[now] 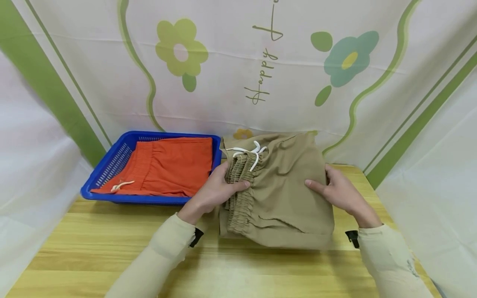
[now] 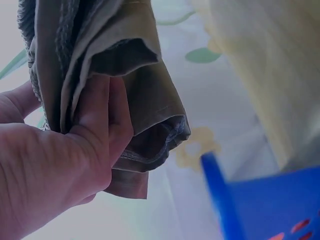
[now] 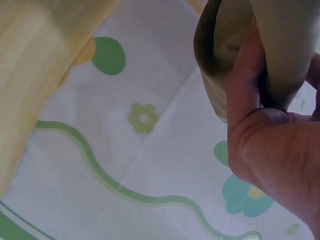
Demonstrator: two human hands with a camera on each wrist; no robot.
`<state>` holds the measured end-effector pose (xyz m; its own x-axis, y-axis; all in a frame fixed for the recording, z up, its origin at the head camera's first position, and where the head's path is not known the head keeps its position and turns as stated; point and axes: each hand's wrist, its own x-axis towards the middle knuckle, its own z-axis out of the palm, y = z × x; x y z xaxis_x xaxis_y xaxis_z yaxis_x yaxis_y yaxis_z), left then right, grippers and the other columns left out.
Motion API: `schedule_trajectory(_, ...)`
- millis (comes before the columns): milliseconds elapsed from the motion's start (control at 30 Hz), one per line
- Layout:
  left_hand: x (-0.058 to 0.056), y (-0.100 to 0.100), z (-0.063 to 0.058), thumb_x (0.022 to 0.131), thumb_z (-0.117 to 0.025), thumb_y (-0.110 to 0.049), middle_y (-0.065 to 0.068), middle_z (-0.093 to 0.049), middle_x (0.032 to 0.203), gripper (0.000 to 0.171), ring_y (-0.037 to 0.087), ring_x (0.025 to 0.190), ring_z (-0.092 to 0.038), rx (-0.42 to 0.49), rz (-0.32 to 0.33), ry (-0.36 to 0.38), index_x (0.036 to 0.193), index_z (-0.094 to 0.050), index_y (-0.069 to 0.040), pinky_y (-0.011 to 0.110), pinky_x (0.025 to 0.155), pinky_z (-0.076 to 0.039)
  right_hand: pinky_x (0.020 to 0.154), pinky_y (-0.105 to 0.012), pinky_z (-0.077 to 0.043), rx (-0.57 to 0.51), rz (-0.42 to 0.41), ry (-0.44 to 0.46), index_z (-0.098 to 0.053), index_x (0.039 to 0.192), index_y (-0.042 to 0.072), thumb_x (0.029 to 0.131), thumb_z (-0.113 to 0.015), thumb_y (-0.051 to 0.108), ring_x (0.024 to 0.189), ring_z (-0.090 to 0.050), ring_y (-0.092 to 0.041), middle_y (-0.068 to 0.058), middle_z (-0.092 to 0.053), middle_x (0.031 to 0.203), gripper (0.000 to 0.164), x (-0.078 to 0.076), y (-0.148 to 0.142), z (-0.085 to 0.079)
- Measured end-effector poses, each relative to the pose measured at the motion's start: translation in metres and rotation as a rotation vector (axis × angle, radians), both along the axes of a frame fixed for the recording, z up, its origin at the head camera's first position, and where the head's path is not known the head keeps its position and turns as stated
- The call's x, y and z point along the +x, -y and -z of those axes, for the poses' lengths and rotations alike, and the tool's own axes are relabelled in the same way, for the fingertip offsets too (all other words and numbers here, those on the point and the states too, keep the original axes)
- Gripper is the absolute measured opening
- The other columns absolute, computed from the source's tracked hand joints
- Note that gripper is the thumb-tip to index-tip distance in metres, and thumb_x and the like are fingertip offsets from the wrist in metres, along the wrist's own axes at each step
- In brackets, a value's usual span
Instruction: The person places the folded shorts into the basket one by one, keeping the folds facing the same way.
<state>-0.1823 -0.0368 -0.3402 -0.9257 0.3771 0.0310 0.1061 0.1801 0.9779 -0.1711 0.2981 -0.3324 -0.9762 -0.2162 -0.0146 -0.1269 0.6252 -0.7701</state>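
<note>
Folded khaki shorts (image 1: pixel 287 186) with a gathered elastic waistband and a white drawstring (image 1: pixel 255 151) are held up over the table between both hands. My left hand (image 1: pixel 220 188) grips the waistband side, thumb on the front and fingers behind; in the left wrist view those fingers (image 2: pixel 100 105) reach among the fabric layers. On the opposite side, my right hand (image 1: pixel 340 190) pinches the folded edge, its thumb in front. The right wrist view shows the fingers (image 3: pixel 247 75) tucked between folds of the cloth. From the head view the fingertips behind the shorts are hidden.
Left of the shorts, a blue plastic basket (image 1: pixel 108 165) stands on the wooden table (image 1: pixel 123 248). Folded orange shorts (image 1: pixel 179 165) with a pale drawstring lie in it. A white curtain (image 1: pixel 238 74) with printed flowers hangs behind the table.
</note>
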Motion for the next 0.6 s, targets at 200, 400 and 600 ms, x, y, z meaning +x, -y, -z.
schedule_trajectory(200, 0.0, 0.014, -0.012, 0.091, -0.074, -0.006, 0.011, -0.06, 0.134, 0.064, 0.025, 0.119, -0.06, 0.033, 0.016, -0.019, 0.147, -0.044, -0.01, 0.042, 0.103, -0.048, 0.069, -0.036, -0.058, -0.009, 0.001, -0.05, -0.05, 0.132, -0.006, 0.1, -0.067, 0.027, 0.086, -0.069, -0.025, -0.022, -0.067, 0.109, 0.048, 0.0, 0.01, -0.009)
schedule_trajectory(400, -0.002, 0.034, -0.02, 0.092, -0.073, -0.006, 0.014, -0.061, 0.132, 0.062, 0.027, 0.116, -0.061, 0.035, 0.009, -0.023, 0.147, -0.044, -0.009, 0.043, 0.099, -0.05, 0.068, -0.035, -0.055, 0.027, 0.013, -0.089, -0.055, 0.124, -0.003, 0.098, -0.07, 0.029, 0.082, -0.066, -0.023, -0.017, -0.067, 0.101, 0.043, -0.004, 0.028, -0.015)
schedule_trajectory(600, -0.006, 0.059, -0.026, 0.093, -0.071, -0.003, 0.016, -0.059, 0.135, 0.064, 0.031, 0.118, -0.06, 0.046, 0.005, -0.001, 0.149, -0.041, -0.008, 0.045, 0.098, -0.051, 0.069, -0.037, -0.056, -0.031, -0.022, -0.06, -0.054, 0.123, -0.004, 0.099, -0.069, 0.027, 0.08, -0.067, -0.022, -0.016, -0.067, 0.1, 0.042, -0.01, 0.05, -0.02)
